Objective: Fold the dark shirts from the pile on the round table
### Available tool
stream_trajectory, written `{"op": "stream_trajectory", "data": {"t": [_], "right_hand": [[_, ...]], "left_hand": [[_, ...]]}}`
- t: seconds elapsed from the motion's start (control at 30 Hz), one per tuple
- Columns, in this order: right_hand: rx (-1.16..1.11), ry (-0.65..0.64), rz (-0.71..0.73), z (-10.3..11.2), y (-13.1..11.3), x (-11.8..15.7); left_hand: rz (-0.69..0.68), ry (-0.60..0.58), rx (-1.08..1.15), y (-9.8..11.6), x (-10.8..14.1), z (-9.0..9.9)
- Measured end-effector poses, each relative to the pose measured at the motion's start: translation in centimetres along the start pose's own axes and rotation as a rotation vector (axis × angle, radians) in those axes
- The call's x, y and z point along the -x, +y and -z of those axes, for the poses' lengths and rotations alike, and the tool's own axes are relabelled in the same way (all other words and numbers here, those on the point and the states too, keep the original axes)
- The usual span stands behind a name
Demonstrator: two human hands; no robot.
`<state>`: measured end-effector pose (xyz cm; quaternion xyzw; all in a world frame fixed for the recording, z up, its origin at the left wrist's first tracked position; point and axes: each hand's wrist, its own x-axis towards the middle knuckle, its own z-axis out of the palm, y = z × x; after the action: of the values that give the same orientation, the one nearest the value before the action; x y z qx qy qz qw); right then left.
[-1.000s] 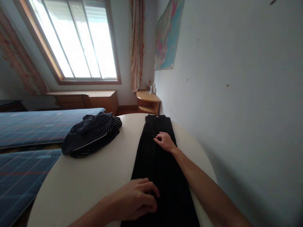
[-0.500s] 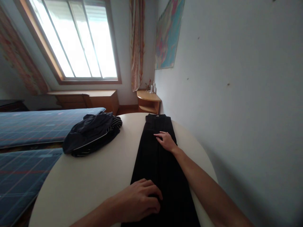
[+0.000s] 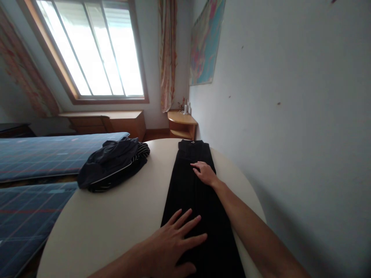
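A long black folded garment (image 3: 188, 185), perhaps trousers, stretches from the far edge of the round white table (image 3: 124, 216) to the bottom of the view. At its near part my left hand (image 3: 176, 243) lies with fingers spread over the dark cloth. Farther up, my right hand (image 3: 204, 173) rests palm down on the garment near its right side, fingers stretched out and holding nothing. To the left on the table sits a crumpled heap of dark clothing (image 3: 113, 162) with white piping and a striped part.
Beds or mats with blue plaid covers (image 3: 52, 154) stand left of the table. A white wall (image 3: 290, 135) runs close along the right. A wooden corner shelf (image 3: 182, 117) and a low wooden cabinet (image 3: 127, 119) stand beyond, near the window (image 3: 95, 50).
My left hand has opened from curled fingers to spread ones over the black cloth. My right hand has barely moved. The clothing stays in place.
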<state>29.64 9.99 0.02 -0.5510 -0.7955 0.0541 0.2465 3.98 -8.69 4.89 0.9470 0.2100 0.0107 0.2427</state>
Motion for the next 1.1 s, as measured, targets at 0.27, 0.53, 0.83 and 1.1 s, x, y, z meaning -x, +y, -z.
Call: {"op": "stream_trajectory", "data": {"t": [0.27,0.53,0.83,1.1], "right_hand": [[-0.076,-0.091,-0.025,3.0,-1.4,0.4],[-0.061,-0.120,-0.008,2.9,-2.3,-0.3],[0.147,-0.159,-0.099,1.2,-3.0,-6.6],[0.190,-0.108,-0.061,-1.1,-3.4,-12.4]], "left_hand": [[-0.140,0.008,0.100,1.0,0.6,1.5],[0.043,0.259,-0.089,-2.4,-0.8,-0.3],[0.162,0.283,-0.201,-4.8,-3.0,1.7],[0.339,0.490,-0.248,-11.6,-7.0,3.1]]}}
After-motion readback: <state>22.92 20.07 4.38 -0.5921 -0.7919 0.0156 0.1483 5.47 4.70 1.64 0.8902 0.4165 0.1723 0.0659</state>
